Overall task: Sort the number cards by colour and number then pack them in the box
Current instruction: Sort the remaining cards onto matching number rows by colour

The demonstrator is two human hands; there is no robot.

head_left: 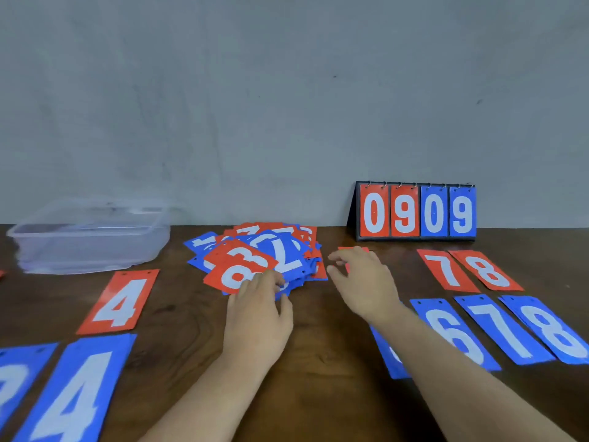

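A loose pile of red and blue number cards (pixel 255 253) lies at the table's centre, with a red 8 (pixel 232 275) at its near edge. My left hand (pixel 258 314) pinches that near edge, fingers curled on the red 8 and the blue cards under it. Fingers spread, my right hand (pixel 360 279) holds nothing and hovers over a partly hidden red card (pixel 345 249). Sorted cards lie flat: red 4 (pixel 119 303) and blue 4 (pixel 76 390) on the left; red 7 (pixel 447 271), red 8 (pixel 487 271), blue 6 (pixel 455 333), blue 7 (pixel 503 328) and blue 8 (pixel 551 330) on the right. A clear plastic box (pixel 89 240) stands at the back left.
A flip scoreboard (pixel 417 212) reading 0909 stands against the grey wall at the back right. Another blue card (pixel 16 378) is cut off at the left edge, and one blue card (pixel 387 355) lies mostly under my right forearm. The table is dark wood.
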